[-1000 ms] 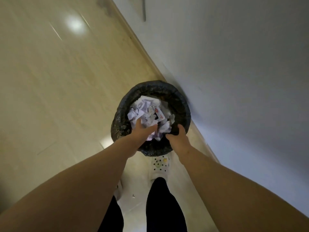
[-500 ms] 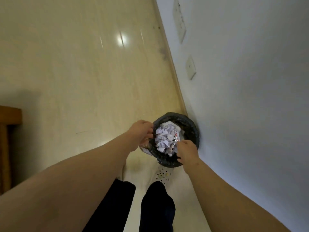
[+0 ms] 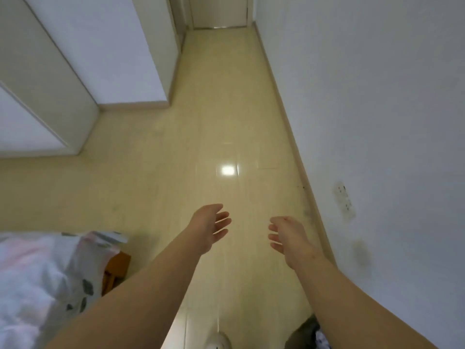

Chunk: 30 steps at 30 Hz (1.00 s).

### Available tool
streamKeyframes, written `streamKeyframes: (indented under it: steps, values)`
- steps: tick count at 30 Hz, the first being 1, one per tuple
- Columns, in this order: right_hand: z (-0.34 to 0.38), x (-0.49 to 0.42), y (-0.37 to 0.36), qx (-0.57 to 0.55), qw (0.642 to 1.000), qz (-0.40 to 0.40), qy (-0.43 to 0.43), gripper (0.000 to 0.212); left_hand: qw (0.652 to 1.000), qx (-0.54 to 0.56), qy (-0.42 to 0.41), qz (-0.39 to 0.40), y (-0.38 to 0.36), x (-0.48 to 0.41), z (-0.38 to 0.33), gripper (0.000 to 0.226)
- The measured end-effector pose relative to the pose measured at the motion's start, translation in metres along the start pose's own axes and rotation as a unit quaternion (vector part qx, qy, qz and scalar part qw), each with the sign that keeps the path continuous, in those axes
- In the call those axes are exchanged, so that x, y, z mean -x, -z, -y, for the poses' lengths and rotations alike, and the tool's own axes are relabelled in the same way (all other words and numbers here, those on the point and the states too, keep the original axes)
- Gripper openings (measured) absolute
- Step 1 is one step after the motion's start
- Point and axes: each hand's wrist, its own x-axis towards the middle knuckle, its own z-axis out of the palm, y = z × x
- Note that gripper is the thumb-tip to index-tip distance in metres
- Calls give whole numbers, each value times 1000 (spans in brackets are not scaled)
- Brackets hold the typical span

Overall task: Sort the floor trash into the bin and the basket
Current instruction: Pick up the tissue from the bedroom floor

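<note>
From the head view, the left hand (image 3: 210, 227) and right hand (image 3: 289, 238) reach out over the floor (image 3: 214, 122), each grip slack, fingers spread and holding nothing. The bin (image 3: 301, 336) shows only as a dark edge under the right forearm, close to the wall (image 3: 377, 109); the basket is out of sight. This looks like a gap between pickups: the next move calls for finding a piece of trash (none shows on these glossy beige tiles). Rumpled bedding (image 3: 37, 273) lies left; a door (image 3: 219, 11) closes the corridor.
</note>
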Motion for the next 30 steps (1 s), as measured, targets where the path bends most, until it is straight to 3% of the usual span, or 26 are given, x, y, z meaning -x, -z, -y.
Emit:
streamKeyframes:
  steps: [5, 15, 21, 30]
  values:
    - [73, -2, -102, 9, 999, 46, 24, 20, 995, 78, -44, -46, 76, -15, -93, 8]
    - [226, -88, -280, 11, 986, 156, 67, 19, 963, 220, -102, -116, 165, -105, -282, 3]
    - [329, -142, -417, 77, 968, 224, 87, 19, 934, 303, -96, -164, 211, -170, -383, 7]
    - [384, -183, -664, 179, 934, 297, 84, 13, 886, 395, -104, -220, 360, -277, -502, 11]
